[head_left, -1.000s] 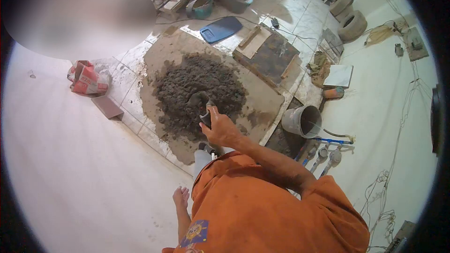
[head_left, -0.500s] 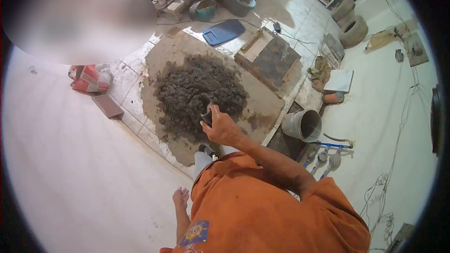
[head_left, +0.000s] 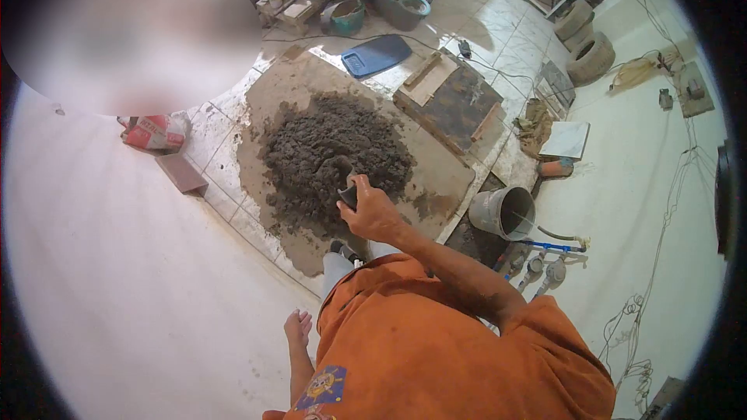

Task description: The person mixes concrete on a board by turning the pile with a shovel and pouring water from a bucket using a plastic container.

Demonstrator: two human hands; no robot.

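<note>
My right hand (head_left: 373, 214) reaches out over a heap of wet, dark grey mortar (head_left: 319, 144), its fingers wrapped round a dark hand tool (head_left: 348, 196). The tool's far end meets the near side of the heap; its exact shape is hard to make out. Beneath the mortar lies a flat, mortar-stained sheet (head_left: 268, 82) on the tiled floor. My left hand (head_left: 298, 327) hangs low beside my body, fingers loosely extended, holding nothing. One of my shoes shows at the heap's near edge.
A grey bucket (head_left: 489, 212) stands right of the sheet, beside a blue pipe (head_left: 554, 246). Beyond the sheet are a wooden panel (head_left: 459, 105) and a blue plastic lid (head_left: 376, 56). Left are a red-and-white bag (head_left: 156, 134) and a brick (head_left: 181, 174). Tyres (head_left: 591, 58) lean at the right wall.
The scene has shifted slightly down and right in view. The tool stays in my right hand at the heap, where the mortar around it looks more smeared. My left hand barely differs.
</note>
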